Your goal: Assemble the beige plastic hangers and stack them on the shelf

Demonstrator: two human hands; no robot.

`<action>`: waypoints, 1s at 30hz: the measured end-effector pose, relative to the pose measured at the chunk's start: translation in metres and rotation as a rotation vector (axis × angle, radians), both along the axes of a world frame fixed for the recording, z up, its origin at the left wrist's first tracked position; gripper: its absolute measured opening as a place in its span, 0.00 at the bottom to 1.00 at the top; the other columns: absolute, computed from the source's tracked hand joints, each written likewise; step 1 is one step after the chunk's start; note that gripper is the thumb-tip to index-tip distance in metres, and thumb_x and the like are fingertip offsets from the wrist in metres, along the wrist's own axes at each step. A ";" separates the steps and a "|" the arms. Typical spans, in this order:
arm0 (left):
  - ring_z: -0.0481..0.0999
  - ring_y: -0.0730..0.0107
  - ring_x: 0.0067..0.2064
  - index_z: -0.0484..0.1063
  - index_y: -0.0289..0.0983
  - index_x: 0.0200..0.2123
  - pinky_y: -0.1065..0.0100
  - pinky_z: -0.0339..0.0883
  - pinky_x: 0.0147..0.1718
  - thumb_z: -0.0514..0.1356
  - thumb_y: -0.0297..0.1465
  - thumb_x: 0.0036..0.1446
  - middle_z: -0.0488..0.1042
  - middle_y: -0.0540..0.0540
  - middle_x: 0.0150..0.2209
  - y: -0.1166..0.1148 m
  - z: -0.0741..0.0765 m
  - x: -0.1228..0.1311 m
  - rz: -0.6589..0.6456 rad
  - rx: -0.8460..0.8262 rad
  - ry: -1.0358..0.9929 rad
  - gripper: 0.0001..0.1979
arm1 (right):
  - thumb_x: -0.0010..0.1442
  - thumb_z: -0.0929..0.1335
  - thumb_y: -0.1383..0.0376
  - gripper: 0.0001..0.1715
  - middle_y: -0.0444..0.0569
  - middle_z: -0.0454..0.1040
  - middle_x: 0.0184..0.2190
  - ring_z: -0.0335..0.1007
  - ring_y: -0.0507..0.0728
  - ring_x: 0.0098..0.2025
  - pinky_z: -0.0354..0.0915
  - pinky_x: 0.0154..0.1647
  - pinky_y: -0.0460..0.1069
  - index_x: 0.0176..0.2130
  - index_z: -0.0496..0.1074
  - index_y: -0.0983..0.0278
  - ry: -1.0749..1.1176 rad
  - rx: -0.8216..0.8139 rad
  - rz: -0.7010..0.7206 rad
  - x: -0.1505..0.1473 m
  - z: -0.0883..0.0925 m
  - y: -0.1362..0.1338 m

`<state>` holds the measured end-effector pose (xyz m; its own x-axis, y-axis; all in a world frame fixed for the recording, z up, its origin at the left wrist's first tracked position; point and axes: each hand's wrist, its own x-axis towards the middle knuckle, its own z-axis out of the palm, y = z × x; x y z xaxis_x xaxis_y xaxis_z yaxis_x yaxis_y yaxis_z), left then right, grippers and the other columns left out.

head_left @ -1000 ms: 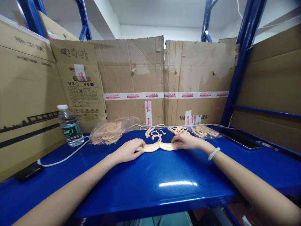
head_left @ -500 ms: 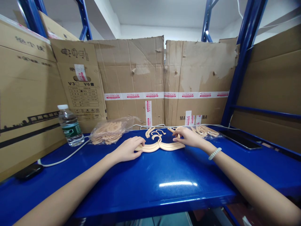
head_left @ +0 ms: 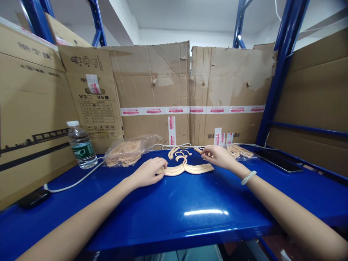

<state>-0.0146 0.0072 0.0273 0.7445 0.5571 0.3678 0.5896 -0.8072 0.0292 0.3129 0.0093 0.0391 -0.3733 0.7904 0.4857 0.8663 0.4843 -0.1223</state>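
Note:
A beige clothes hanger (head_left: 198, 169) lies on the blue tabletop, its two curved arms spread left and right and its hook (head_left: 181, 158) pointing away from me. The thumb and fingers of my left hand (head_left: 149, 172) close around the hanger's left end. Just beyond the right arm of the hanger is my right hand (head_left: 219, 157), fingers curled together in a pinch. Whatever sits between those fingertips is too small and covered to make out. Loose beige hanger pieces, such as a curved arm (head_left: 173, 153) and a thin hook (head_left: 186, 152), lie behind the hanger.
Beige parts fill a clear plastic bag (head_left: 127, 152) on the left, and more lie in another bag (head_left: 243, 151) behind my right hand. A water bottle (head_left: 83, 146), a black device (head_left: 34, 198), a dark phone (head_left: 278, 161) and a white cable (head_left: 73, 185) surround the work. Cardboard (head_left: 152, 87) walls the back.
My right hand has shifted very slightly to the right above the hanger's right arm. My left hand and the hanger stay where they were.

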 end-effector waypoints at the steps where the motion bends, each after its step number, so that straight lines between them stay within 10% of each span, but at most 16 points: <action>1: 0.71 0.61 0.45 0.66 0.39 0.37 0.62 0.64 0.45 0.53 0.26 0.55 0.72 0.44 0.42 0.000 0.000 0.000 0.003 0.001 0.002 0.06 | 0.60 0.64 0.62 0.10 0.49 0.76 0.31 0.70 0.55 0.32 0.59 0.30 0.47 0.34 0.74 0.64 0.000 -0.001 -0.003 0.000 0.000 0.000; 15: 0.74 0.61 0.43 0.68 0.38 0.40 0.62 0.67 0.44 0.53 0.24 0.55 0.75 0.44 0.41 0.032 0.010 0.008 0.000 -0.042 -0.063 0.10 | 0.56 0.64 0.67 0.10 0.48 0.78 0.30 0.73 0.55 0.31 0.64 0.33 0.47 0.35 0.76 0.65 0.134 -0.105 0.089 -0.010 0.010 0.026; 30: 0.71 0.61 0.51 0.68 0.39 0.46 0.57 0.63 0.52 0.53 0.17 0.54 0.73 0.43 0.48 0.111 -0.018 0.015 -0.041 -0.144 -0.059 0.18 | 0.52 0.69 0.74 0.15 0.50 0.78 0.38 0.73 0.59 0.40 0.63 0.40 0.47 0.41 0.76 0.63 -0.224 -0.217 0.258 -0.033 -0.004 0.113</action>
